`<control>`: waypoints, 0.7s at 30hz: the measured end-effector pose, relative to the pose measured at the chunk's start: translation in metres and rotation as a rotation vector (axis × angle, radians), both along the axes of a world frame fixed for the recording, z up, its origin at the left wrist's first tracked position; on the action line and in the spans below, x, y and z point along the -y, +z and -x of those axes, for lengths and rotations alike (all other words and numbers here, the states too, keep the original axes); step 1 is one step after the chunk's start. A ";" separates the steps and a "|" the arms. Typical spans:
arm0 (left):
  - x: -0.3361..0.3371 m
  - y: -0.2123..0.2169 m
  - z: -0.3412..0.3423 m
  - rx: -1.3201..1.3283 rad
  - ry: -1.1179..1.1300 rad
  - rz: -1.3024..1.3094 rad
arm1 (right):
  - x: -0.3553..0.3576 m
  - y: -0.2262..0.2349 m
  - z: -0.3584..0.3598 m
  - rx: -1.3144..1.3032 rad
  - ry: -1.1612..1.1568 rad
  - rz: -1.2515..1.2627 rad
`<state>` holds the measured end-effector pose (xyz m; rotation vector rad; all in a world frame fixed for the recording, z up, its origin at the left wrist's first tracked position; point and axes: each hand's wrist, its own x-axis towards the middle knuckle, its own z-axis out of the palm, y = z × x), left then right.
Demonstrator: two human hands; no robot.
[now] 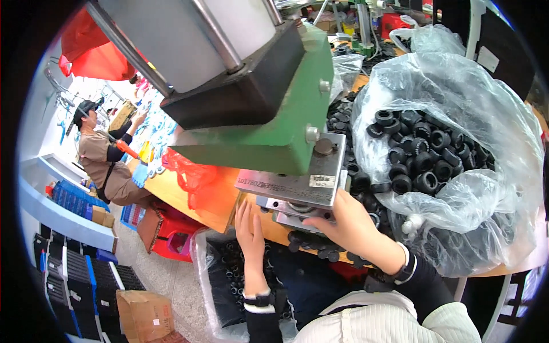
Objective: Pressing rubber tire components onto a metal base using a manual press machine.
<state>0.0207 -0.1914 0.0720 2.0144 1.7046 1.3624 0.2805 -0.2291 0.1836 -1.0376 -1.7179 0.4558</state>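
A green press (251, 137) with a grey cylinder (189, 43) stands over the bench in front of me. Under its head is a metal die block (291, 186), with a narrow gap above the lower plate (297, 220). My right hand (357, 228) is at the block's right front corner, thumb stretched toward the gap. Its other fingers are largely hidden by the metal, and whatever they might hold does not show. Left of the die, my left hand (250, 237) has its fingers stretched out, with nothing in it, near the bench edge.
On the right, a clear plastic bag (440, 74) holds many small black rubber rings (426, 148). Loose black discs (314, 246) lie along the bench front. Below my left hand hangs a lined bin (211, 286) with black pieces. Further left are a red stool (171, 234) and a seated person (106, 154).
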 end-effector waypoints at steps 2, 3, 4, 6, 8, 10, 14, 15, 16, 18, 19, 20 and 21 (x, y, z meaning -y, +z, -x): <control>-0.047 -0.015 0.005 -0.039 -0.071 -0.034 | 0.013 0.000 -0.016 -0.013 -0.129 -0.100; -0.066 -0.023 0.017 -0.023 -0.152 0.142 | 0.015 -0.004 -0.031 0.005 -0.185 -0.037; -0.077 -0.034 0.030 -0.007 -0.230 0.318 | 0.009 -0.009 -0.047 0.065 -0.214 -0.021; -0.089 -0.050 0.018 -0.084 -0.264 0.165 | -0.014 -0.028 -0.084 0.231 -0.258 0.046; -0.090 -0.045 0.007 -0.116 -0.266 0.118 | -0.034 -0.045 -0.097 0.364 -0.191 0.236; -0.093 -0.049 0.001 -0.076 -0.201 0.375 | -0.048 -0.050 -0.098 0.594 -0.169 0.324; -0.098 -0.067 0.009 -0.021 -0.199 0.304 | -0.077 -0.087 -0.095 0.939 -0.209 0.303; -0.093 -0.060 0.003 -0.010 -0.200 0.261 | -0.075 -0.083 -0.094 0.933 -0.210 0.292; -0.099 -0.072 0.008 -0.070 -0.183 0.162 | -0.070 -0.079 -0.095 0.670 -0.239 0.281; -0.097 -0.071 0.014 -0.064 -0.202 0.213 | -0.057 -0.068 -0.105 0.267 -0.257 0.220; -0.096 -0.070 0.017 -0.055 -0.230 0.265 | -0.052 -0.059 -0.113 0.123 -0.260 0.375; -0.094 -0.075 0.031 0.006 -0.217 0.395 | -0.041 -0.046 -0.114 -0.090 -0.209 0.465; -0.093 -0.074 0.029 0.008 -0.218 0.393 | -0.028 -0.030 -0.123 -0.299 -0.178 0.551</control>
